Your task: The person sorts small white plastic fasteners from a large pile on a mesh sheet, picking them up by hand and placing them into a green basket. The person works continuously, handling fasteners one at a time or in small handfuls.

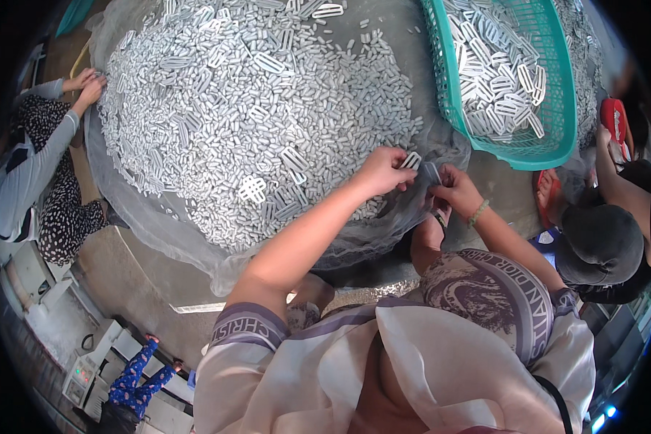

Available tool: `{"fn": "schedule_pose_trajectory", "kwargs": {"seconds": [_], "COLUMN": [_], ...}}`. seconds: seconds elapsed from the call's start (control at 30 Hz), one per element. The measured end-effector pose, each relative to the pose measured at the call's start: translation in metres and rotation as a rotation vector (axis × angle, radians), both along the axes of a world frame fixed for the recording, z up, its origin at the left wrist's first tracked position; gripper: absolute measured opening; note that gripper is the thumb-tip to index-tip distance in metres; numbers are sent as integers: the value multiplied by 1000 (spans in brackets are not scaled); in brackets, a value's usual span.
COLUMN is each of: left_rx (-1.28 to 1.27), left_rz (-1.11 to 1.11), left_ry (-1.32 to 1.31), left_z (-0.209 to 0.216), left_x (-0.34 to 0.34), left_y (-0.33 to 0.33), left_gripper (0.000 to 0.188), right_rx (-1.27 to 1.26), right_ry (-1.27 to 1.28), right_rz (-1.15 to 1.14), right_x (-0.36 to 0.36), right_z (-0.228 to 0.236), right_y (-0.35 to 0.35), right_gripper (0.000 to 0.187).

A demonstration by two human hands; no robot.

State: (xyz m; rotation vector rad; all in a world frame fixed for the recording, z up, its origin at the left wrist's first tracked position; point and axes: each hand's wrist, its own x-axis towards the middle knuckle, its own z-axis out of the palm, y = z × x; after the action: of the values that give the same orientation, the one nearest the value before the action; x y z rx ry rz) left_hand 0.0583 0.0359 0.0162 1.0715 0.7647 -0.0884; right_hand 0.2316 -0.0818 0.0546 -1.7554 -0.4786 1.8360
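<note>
A slotted silver metal buckle (411, 160) is pinched between the thumb and fingers of my left hand (385, 172), just over the right edge of the heap. Close beside it, my right hand (458, 190) has its fingers closed on a second flat grey buckle (432, 172). The two pieces are near each other; I cannot tell if they touch. Under and beyond my left hand spreads a large heap of small silver metal pieces (311, 116). Slotted buckles lie scattered in it, such as a long one (294, 160) and a bright cluster (252, 189).
A teal plastic basket (452, 94) with many buckles stands at the far right. Sheer netting (145, 217) lies under the heap. A co-worker's hands (88, 87) rest at the heap's left edge. A person in a dark cap (600, 242) sits to my right.
</note>
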Motion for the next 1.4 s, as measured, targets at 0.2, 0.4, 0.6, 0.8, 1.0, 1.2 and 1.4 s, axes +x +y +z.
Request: {"fn": "schedule_pose_trajectory", "kwargs": {"seconds": [0.2, 0.4, 0.6, 0.8, 1.0, 1.2, 1.4], "left_rx": [19, 702, 1069, 819, 443, -1, -310], "left_rz": [59, -155, 29, 20, -100, 68, 50], "left_ry": [-44, 64, 197, 178, 308, 265, 367], "left_z": [-25, -24, 5, 2, -14, -29, -9], "left_x": [4, -7, -8, -19, -18, -22, -44], "left_y": [-22, -34, 6, -12, -42, -53, -41], "left_gripper": [17, 21, 19, 20, 23, 18, 17], "right_rx": [24, 2, 4, -82, 4, 302, 185], "right_ry": [-24, -149, -192, -272, -496, -757, -662], "right_rz": [-49, 134, 128, 275, 413, 582, 847], "right_x": [-2, 0, -5, -23, -25, -29, -45], "right_z": [-21, -23, -27, -6, -20, -42, -21], "right_y": [-3, -3, -9, 14, 7, -13, 5], "right_gripper": [25, 24, 25, 26, 30, 29, 26]}}
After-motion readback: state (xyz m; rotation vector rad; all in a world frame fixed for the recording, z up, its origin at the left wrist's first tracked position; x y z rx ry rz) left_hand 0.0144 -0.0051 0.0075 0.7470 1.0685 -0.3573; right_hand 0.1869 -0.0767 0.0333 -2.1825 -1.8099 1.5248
